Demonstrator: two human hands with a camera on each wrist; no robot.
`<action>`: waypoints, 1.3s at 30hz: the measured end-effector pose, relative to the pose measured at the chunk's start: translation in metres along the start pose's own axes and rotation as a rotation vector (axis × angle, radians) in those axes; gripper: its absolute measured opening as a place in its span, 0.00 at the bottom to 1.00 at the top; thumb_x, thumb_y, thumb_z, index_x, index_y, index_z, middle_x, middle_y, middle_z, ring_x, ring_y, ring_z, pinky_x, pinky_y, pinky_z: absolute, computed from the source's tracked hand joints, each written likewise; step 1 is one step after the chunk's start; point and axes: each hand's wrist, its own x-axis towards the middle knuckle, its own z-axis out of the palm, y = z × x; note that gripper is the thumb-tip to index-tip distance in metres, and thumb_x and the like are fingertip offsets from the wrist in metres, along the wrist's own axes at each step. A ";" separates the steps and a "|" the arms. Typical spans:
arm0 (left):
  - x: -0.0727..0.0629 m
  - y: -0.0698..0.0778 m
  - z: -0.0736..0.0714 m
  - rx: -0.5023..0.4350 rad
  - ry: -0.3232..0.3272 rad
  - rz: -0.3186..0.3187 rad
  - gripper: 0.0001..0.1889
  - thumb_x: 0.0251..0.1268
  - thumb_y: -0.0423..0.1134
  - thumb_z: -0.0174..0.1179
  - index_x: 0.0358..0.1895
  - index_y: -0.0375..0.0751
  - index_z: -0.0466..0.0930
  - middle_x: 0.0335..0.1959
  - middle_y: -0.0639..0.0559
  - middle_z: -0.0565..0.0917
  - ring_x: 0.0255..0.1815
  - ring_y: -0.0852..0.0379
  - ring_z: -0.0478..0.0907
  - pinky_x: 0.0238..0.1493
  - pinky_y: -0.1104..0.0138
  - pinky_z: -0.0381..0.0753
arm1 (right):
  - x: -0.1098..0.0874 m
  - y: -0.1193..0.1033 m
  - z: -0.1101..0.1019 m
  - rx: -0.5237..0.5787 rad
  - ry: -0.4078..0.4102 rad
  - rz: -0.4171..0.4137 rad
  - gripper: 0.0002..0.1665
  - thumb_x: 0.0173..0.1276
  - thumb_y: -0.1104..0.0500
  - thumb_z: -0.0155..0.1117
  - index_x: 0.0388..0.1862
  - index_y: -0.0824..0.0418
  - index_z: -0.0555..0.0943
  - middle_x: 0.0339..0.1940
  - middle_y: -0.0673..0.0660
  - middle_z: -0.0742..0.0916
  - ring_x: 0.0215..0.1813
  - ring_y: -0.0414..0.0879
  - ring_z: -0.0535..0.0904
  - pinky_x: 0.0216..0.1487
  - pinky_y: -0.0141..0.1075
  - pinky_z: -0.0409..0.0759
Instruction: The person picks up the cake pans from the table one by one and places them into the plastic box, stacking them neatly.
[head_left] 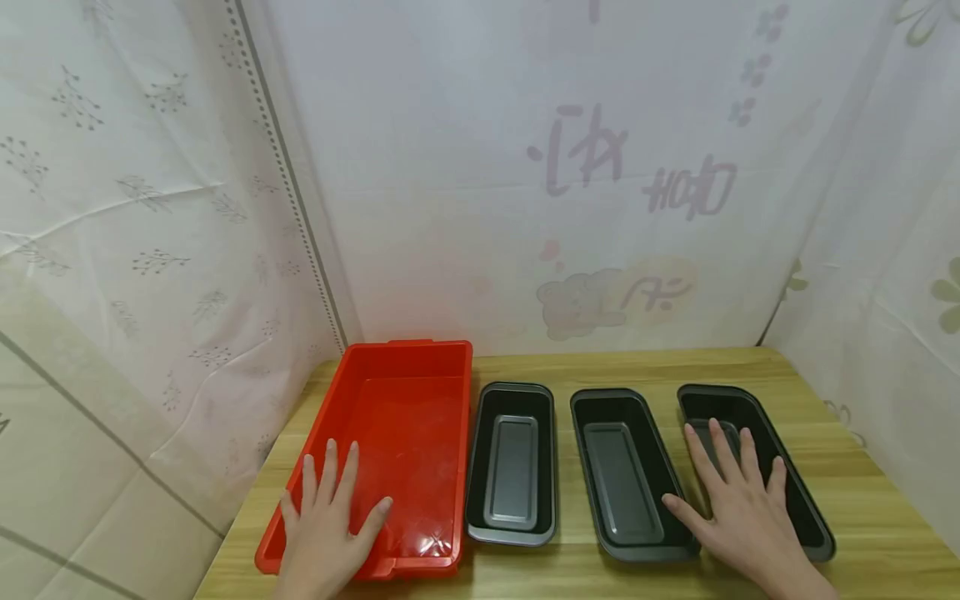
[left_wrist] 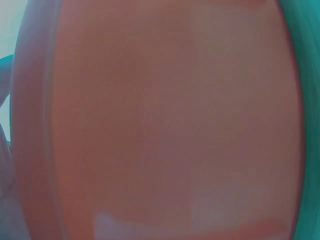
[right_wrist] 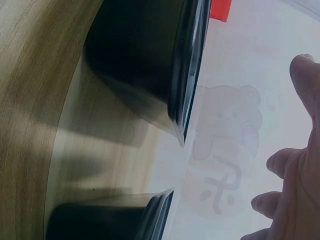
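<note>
Holding nothing, the left hand (head_left: pixel 327 521) lies fingers spread over the red tray (head_left: pixel 408 450), at seven o'clock in the head view; contact is unclear. The right hand (head_left: pixel 738 510), also spread and empty, is above the right pan (head_left: pixel 798 492) at four, its thumb near the middle pan (head_left: pixel 618 483) towards five. A sideways sweep might knock those pans together; an uneven push could skid the tray into the left pan (head_left: pixel 512 467) at six.
</note>
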 end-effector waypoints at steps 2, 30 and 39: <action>0.000 -0.008 -0.003 -0.005 0.009 -0.005 0.50 0.64 0.70 0.48 0.79 0.44 0.42 0.78 0.37 0.41 0.75 0.29 0.30 0.58 0.24 0.33 | 0.000 -0.001 0.001 0.005 -0.003 0.001 0.60 0.64 0.32 0.60 0.81 0.46 0.36 0.80 0.59 0.40 0.75 0.63 0.22 0.59 0.70 0.16; -0.008 -0.089 -0.009 -0.577 -0.027 -0.065 0.32 0.73 0.26 0.47 0.75 0.27 0.44 0.70 0.21 0.54 0.52 0.73 0.68 0.39 0.68 0.80 | 0.015 -0.044 0.001 0.398 -0.054 0.016 0.48 0.71 0.41 0.58 0.79 0.61 0.51 0.71 0.67 0.69 0.66 0.66 0.68 0.55 0.64 0.69; -0.008 -0.098 -0.003 -0.712 -0.054 -0.073 0.30 0.77 0.29 0.43 0.76 0.30 0.43 0.72 0.43 0.57 0.48 0.84 0.63 0.40 0.71 0.79 | 0.031 -0.091 0.008 0.684 -0.115 0.115 0.38 0.71 0.49 0.62 0.74 0.62 0.64 0.54 0.54 0.84 0.40 0.35 0.81 0.38 0.33 0.79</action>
